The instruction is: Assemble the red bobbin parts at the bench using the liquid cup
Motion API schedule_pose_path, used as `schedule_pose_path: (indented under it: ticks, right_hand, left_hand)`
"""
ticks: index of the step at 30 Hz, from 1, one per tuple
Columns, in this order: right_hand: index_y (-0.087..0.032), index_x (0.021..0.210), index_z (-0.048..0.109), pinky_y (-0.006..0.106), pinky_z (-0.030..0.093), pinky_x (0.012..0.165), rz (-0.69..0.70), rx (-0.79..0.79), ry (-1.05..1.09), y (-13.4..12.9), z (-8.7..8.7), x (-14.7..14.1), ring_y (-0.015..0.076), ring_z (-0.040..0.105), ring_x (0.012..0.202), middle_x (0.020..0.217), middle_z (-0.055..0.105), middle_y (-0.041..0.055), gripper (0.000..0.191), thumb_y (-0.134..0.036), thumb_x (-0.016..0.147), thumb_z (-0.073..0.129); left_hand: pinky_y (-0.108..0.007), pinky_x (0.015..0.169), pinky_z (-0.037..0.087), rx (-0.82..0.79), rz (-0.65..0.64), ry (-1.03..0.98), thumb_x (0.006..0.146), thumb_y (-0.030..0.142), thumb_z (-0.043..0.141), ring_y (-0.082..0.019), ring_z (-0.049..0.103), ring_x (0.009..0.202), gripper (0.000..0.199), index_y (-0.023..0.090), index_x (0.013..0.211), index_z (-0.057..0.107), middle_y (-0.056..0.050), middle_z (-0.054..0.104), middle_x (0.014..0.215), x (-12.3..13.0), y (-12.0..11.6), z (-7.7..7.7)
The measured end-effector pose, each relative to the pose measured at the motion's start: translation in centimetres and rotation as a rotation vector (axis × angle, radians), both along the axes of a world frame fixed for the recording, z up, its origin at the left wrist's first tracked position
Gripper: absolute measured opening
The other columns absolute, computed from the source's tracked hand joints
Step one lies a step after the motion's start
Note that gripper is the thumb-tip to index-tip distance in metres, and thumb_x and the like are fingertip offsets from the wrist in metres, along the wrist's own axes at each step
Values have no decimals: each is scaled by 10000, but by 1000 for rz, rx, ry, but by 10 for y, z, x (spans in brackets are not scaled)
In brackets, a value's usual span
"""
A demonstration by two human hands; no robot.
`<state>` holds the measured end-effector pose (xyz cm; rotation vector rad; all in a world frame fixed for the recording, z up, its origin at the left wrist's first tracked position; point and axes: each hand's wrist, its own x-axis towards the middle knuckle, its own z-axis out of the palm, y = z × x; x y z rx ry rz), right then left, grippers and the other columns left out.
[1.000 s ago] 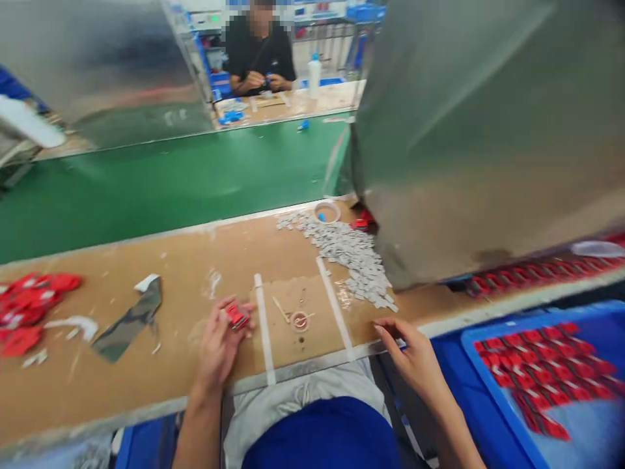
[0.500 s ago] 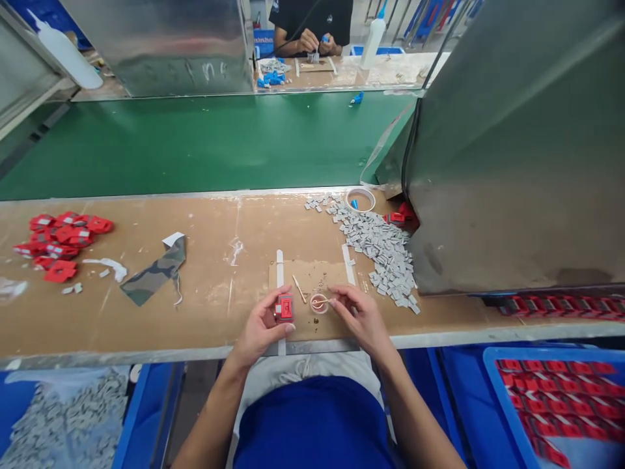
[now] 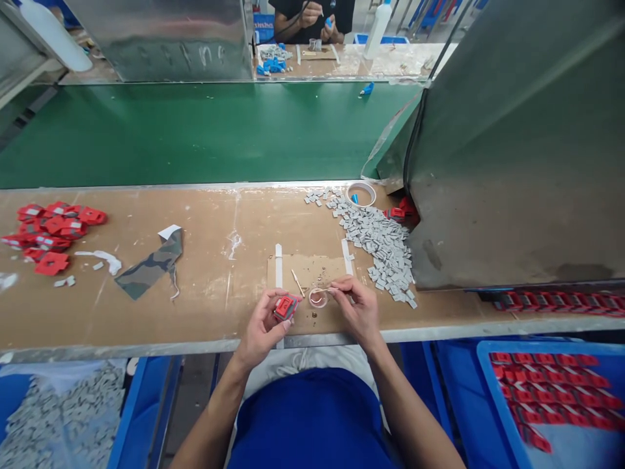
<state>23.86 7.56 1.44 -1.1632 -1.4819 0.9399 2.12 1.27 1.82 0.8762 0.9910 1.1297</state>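
A small red and grey plastic part (image 3: pixel 286 307) is gripped between the thumb and fingers of my left hand (image 3: pixel 262 327), tilted above the cardboard. My right hand (image 3: pixel 360 309) pinches a thin wooden stick (image 3: pixel 326 290), whose tip is at the mouth of a small clear cup (image 3: pixel 318 299). On the taped-down piece of cardboard (image 3: pixel 322 264), a second pale stick (image 3: pixel 297 283) lies left of the cup. Brown spots mark the cardboard around the cup.
Loose grey pieces (image 3: pixel 378 244) spread at right, below a tape roll (image 3: pixel 361 195). Red parts (image 3: pixel 53 228) and a camouflage cloth strip (image 3: pixel 151 266) lie left. A metal housing (image 3: pixel 512 163) stands right. Beyond the green belt (image 3: pixel 205 133), a co-worker's hands (image 3: pixel 319 19) handle a blue part.
My right hand has lifted the stick from inside the cup towards its rim. My left hand has turned and tilted the red part. The co-worker's hands have risen from their cup.
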Motion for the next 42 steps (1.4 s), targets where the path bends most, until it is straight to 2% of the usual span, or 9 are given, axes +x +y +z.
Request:
schedule_pose_path:
  ticks: [3, 6, 9, 14, 18, 21, 24, 33, 42]
  right_hand:
    - [-207, 825, 661, 300, 561, 690, -31, -122, 86, -7, -7, 2, 190, 709, 796, 849, 743, 64, 225, -402, 929, 704]
    - [-209, 807, 627, 297, 562, 650, -58, -224, 164, -13, -10, 4, 185, 699, 743, 816, 744, 63, 327, -508, 914, 705]
    - [-215, 768, 589, 302, 568, 645, -74, -265, 204, -15, -8, 5, 179, 690, 699, 772, 743, 50, 384, -555, 893, 717]
    - [-213, 787, 610, 270, 564, 632, -76, -223, 300, -21, 7, 5, 160, 706, 703, 804, 767, 39, 272, -412, 923, 735]
    - [-219, 814, 625, 260, 579, 642, -63, -96, 275, -29, 28, 2, 165, 741, 741, 823, 779, 35, 191, -320, 947, 718]
    - [-221, 839, 639, 269, 601, 690, -38, 2, 132, -34, 41, -3, 172, 761, 771, 832, 785, 36, 132, -251, 946, 712]
    - [-220, 840, 636, 256, 603, 694, -3, 73, -2, -36, 47, -12, 164, 760, 757, 815, 778, 30, 122, -192, 940, 699]
    - [-221, 833, 607, 233, 598, 660, 40, 174, -121, -33, 37, -30, 159, 761, 726, 775, 761, 20, 140, -176, 947, 674]
    - [-226, 822, 594, 250, 609, 689, 51, 149, -145, -33, 33, -34, 170, 768, 740, 771, 763, 18, 157, -204, 960, 664]
  left_hand:
    - [-301, 799, 542, -27, 42, -25, 878, 391, 770, -159, 684, 811, 456, 185, 1265, 644, -142, 716, 1243, 4, -1, -5]
    - [-325, 787, 568, -53, 42, -59, 923, 456, 718, -175, 714, 788, 513, 176, 1342, 622, -165, 731, 1238, 2, -1, -7]
    - [-303, 686, 574, -13, 27, -88, 966, 569, 615, -171, 715, 691, 536, 161, 1313, 613, -146, 785, 1045, 1, -1, -8]
    - [-232, 538, 516, 118, 3, 59, 877, 719, 613, -142, 667, 549, 630, 136, 1110, 667, -75, 760, 775, 0, 0, -10]
    - [-228, 541, 542, 135, -48, 212, 903, 565, 702, -147, 694, 569, 443, 161, 1080, 660, -49, 762, 786, -3, 0, -12]
    - [-241, 633, 574, 200, -26, 409, 911, 384, 726, -162, 731, 682, 276, 176, 1086, 680, -54, 777, 871, -5, 0, -13]
    - [-224, 657, 549, 280, -4, 581, 889, 297, 732, -163, 730, 744, 225, 182, 1081, 705, -54, 786, 903, -4, 0, -11]
    - [-243, 676, 545, 273, -43, 617, 926, 306, 684, -179, 727, 766, 225, 168, 1103, 694, -79, 786, 938, -1, 0, -5]
    - [-245, 678, 551, 277, -52, 603, 917, 264, 685, -182, 723, 778, 229, 177, 1128, 687, -77, 779, 954, -3, 0, -7]
